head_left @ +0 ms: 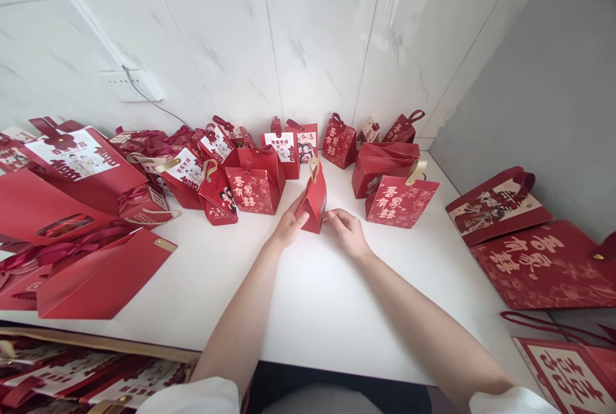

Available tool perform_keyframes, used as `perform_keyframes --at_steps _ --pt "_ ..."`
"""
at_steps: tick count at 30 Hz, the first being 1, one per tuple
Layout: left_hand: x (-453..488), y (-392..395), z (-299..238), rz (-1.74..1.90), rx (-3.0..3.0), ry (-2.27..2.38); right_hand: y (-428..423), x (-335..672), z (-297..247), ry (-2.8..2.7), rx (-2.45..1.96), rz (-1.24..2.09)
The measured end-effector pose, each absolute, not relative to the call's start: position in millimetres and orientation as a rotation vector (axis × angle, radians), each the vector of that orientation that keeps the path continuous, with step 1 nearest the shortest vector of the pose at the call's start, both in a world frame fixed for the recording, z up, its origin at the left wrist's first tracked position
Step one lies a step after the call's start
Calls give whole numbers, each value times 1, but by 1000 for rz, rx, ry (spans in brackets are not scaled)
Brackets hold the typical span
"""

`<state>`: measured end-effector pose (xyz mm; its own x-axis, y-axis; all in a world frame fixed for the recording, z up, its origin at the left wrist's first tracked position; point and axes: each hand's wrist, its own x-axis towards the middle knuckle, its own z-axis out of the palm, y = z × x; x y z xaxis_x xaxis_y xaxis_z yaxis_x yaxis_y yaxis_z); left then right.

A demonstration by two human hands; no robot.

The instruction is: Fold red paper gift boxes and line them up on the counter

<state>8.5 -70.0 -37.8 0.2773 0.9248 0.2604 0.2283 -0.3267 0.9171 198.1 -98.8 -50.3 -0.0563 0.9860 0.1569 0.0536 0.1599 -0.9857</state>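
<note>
A small red gift box [315,201] with a gold strap handle stands upright on the white table, its narrow side facing me. My left hand [290,221] grips its left side, with the thumb along the near edge. At its lower right, the fingers of my right hand [347,228] pinch together against the box edge; whether they hold a part of it I cannot make out. A red box with pale characters [253,192] stands to the left of my hands. Another, a character-printed box with a gold handle [402,201], stands to their right.
Several red boxes [339,139] line the tiled wall. Larger red boxes [103,273] crowd the left side. Flat red bags [543,263] lean at the right against a grey panel [539,99]. Below the table's left front edge sits a carton of packed boxes [86,369].
</note>
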Motion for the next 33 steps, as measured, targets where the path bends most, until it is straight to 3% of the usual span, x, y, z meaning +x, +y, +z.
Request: perform_keyframes --at_steps 13,19,29,33 --pt "8 -67 -38 1162 1857 1629 -96 196 -59 -1375 -1133 1097" --pt "6 -66 -36 1089 1932 1580 -94 198 -60 -1296 -1169 863" --pt "-6 -56 -41 1077 1775 1245 -90 199 -60 -1259 -1162 992" --pt "-8 -58 -42 1118 1782 1356 -88 197 -67 -1185 -1164 957"
